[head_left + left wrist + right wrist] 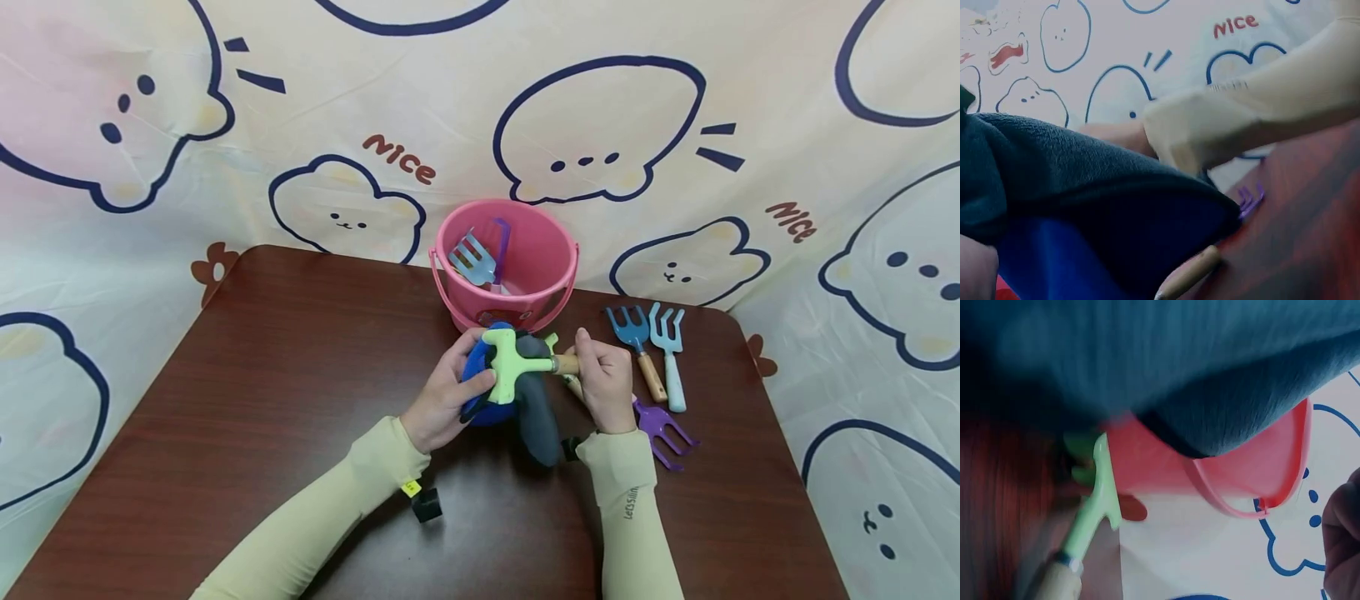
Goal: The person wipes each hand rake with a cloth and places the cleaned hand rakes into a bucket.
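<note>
Gripping a fuzzy blue-and-grey cloth point(525, 400), the left hand point(442, 396) bunches it against a smooth green rake point(510, 362); the right hand point(603, 383) clasps its wooden handle above the table point(262, 375). Behind: one pink plastic bucket point(540, 250). Rightward lie three forks point(652, 350).

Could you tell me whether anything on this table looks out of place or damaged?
Nothing looks damaged or spilled. The purple fork lies apart from the two blue forks, pointing the opposite way, partly under the right hand.
</note>
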{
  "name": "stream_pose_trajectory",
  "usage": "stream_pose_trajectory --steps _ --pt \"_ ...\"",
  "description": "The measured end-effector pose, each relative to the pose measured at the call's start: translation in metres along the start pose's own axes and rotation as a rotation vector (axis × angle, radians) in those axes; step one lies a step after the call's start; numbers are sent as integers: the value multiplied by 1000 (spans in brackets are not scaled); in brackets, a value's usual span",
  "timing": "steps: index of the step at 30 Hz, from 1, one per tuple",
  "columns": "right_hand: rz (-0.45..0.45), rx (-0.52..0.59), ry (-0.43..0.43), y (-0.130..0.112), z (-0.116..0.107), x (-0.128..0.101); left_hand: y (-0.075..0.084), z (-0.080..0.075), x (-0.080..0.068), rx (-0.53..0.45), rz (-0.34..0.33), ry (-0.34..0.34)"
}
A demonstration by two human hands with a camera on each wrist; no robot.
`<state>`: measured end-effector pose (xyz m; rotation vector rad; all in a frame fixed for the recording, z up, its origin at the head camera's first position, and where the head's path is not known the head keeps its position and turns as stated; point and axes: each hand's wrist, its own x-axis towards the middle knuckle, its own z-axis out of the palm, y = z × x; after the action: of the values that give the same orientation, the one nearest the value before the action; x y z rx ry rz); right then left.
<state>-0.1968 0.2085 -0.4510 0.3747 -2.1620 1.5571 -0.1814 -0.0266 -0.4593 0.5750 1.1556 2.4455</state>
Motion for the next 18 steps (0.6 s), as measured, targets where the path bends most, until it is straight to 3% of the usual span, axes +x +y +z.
stream_pose_trajectory --steps 4,9,14,18 --pt "-5 -16 -28 -1 0 0 1 3 -1 22 -13 27" --pt "16 -44 -95 -3 -2 0 4 7 -2 -48 -57 58" --pt "-10 -47 -175 -2 -7 1 6 10 -3 -95 -58 30" --pt "-55 4 -167 2 -12 1 2 12 -4 -88 -29 8"
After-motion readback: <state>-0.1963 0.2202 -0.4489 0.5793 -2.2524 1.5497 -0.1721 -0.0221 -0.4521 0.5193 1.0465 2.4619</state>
